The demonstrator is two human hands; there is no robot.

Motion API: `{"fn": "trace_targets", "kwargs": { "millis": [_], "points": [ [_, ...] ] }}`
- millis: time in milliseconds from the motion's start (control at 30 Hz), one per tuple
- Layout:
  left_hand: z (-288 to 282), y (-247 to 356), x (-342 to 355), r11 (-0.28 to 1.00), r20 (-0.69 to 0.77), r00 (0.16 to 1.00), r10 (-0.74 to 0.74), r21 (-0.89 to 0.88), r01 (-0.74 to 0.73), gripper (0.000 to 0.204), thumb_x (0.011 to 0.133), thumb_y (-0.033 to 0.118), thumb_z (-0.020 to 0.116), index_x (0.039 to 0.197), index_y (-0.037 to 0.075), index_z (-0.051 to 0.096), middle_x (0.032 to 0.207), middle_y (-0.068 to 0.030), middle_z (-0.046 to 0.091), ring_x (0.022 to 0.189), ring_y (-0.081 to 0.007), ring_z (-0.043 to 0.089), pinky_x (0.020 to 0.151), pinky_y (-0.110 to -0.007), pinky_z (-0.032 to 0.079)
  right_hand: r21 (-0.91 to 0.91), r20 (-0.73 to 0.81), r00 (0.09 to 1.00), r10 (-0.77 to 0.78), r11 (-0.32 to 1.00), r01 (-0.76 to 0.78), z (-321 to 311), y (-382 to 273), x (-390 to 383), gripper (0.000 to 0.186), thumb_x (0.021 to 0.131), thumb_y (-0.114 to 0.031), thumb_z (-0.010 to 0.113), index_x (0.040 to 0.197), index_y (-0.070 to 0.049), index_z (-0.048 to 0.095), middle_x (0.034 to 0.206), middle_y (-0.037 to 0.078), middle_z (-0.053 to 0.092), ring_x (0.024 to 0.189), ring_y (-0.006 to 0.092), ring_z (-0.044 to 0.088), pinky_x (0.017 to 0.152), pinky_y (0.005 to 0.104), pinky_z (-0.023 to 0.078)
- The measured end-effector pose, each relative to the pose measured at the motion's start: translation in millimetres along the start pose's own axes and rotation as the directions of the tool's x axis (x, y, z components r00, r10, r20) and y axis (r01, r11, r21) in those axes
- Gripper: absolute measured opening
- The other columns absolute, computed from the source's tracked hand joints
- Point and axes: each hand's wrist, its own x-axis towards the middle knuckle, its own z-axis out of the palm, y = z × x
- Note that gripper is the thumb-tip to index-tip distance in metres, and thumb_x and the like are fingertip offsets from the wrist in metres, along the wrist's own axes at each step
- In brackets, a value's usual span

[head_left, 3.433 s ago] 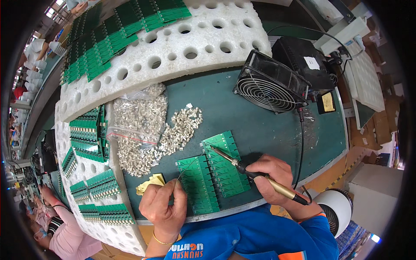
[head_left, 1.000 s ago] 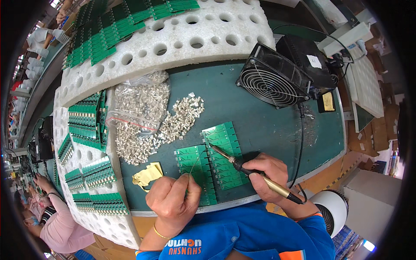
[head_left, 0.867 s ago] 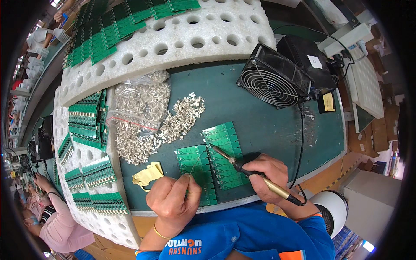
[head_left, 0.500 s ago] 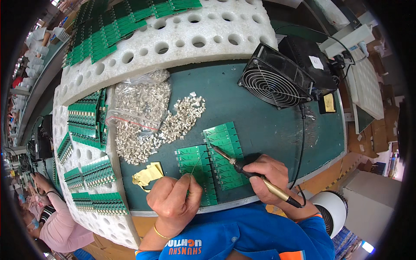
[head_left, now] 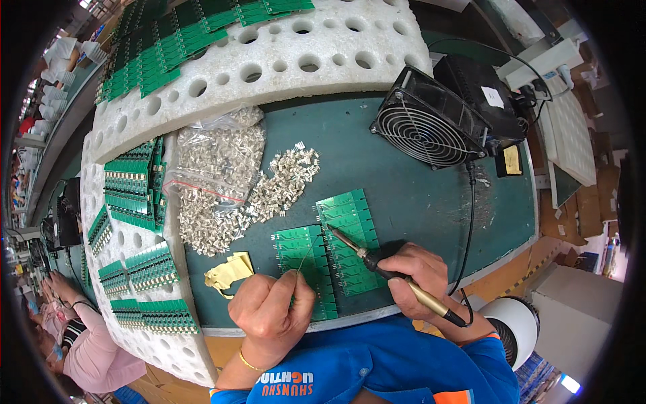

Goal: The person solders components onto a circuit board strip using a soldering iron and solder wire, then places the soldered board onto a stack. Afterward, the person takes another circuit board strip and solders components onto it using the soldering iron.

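Observation:
Pinched in my left hand (head_left: 272, 306) is a thin solder wire (head_left: 306, 259), its free end over the left green circuit board panel (head_left: 296, 244). My right hand (head_left: 417, 276) grips a soldering iron (head_left: 424, 296) with a black grip and brass-coloured handle. The iron's tip lies over the left edge of the right green circuit board panel (head_left: 353, 219); whether it touches I cannot tell. Both panels lie side by side on the green mat, the left one partly behind my left hand. A crumpled yellow cloth-like piece (head_left: 230, 273) lies left of that hand.
Small white connectors (head_left: 289, 175) are heaped beside a clear bag (head_left: 222, 151) of more. White foam blocks (head_left: 306, 47) with holes carry green boards (head_left: 138, 269) at the left and back. A black fan (head_left: 427, 124) stands back right; the iron's cable (head_left: 469, 229) runs down near my right hand.
My hands, the solder wire and the iron stay almost in place. At the far left, another person's hand and head have shifted slightly.

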Motion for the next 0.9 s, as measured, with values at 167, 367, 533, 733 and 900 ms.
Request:
{"fn": "trace_targets", "kwargs": {
  "millis": [167,367,533,733,900],
  "points": [
    [0.7,-0.3,0.0,1.0,-0.003,1.0,0.004,-0.004,-0.004,0.015,0.067,-0.003,0.075,0.08,0.002,0.069,0.06,-0.0072,0.048,0.049,-0.0199,0.048,0.045,-0.031,0.035,0.003,-0.015,1.0,-0.022,1.0,0.022,1.9,-0.3,-3.2,0.021,0.086,-0.011,0.067,0.099,0.004,0.064,0.071,0.013,0.063,0.055,0.0243,0.059,0.053,0.0346,0.047],
    [-0.1,0.1,0.1,1.0,0.007,1.0,0.002,0.002,-0.002,0.015,0.067,-0.003,0.075,0.08,0.002,0.069,0.06,-0.0076,0.049,0.049,-0.0207,0.05,0.045,-0.031,0.036,0.013,-0.005,1.0,-0.021,1.0,0.021,2.1,-1.2,-4.5,0.022,0.088,-0.014,0.067,0.1,0.004,0.064,0.071,0.013,0.063,0.055,0.0249,0.059,0.053,0.0349,0.047],
    [0.1,0.5,-0.5,1.0,0.008,1.0,0.001,0.002,-0.001,0.015,0.067,-0.003,0.075,0.08,0.002,0.069,0.06,-0.008,0.05,0.05,-0.0215,0.051,0.046,-0.032,0.037,-0.018,-0.017,0.999,-0.051,0.999,0.051,3.6,-0.8,-6.8,0.028,0.092,-0.022,0.067,0.101,0.004,0.064,0.072,0.013,0.063,0.055,0.0256,0.059,0.053,0.0347,0.047],
    [0.9,-0.1,-0.5,1.0,0.003,1.0,-0.009,-0.008,0.009,0.015,0.067,-0.003,0.076,0.081,0.002,0.07,0.061,-0.0081,0.051,0.05,-0.0212,0.051,0.046,-0.031,0.038,-0.019,-0.013,0.998,-0.059,0.998,0.059,4.3,-0.2,-7.4,0.031,0.092,-0.026,0.067,0.101,0.004,0.064,0.072,0.013,0.063,0.055,0.0255,0.058,0.053,0.0345,0.047],
    [0.6,-0.1,0.5,1.0,0.016,1.0,-0.007,-0.003,0.007,0.015,0.068,-0.002,0.076,0.081,0.002,0.07,0.061,-0.0079,0.051,0.05,-0.0209,0.051,0.046,-0.032,0.037,-0.023,-0.018,0.997,-0.078,0.997,0.078,4.6,1.8,-8.7,0.031,0.092,-0.026,0.067,0.1,0.004,0.064,0.071,0.012,0.063,0.054,0.025,0.058,0.052,0.0344,0.047]
  ]
}}
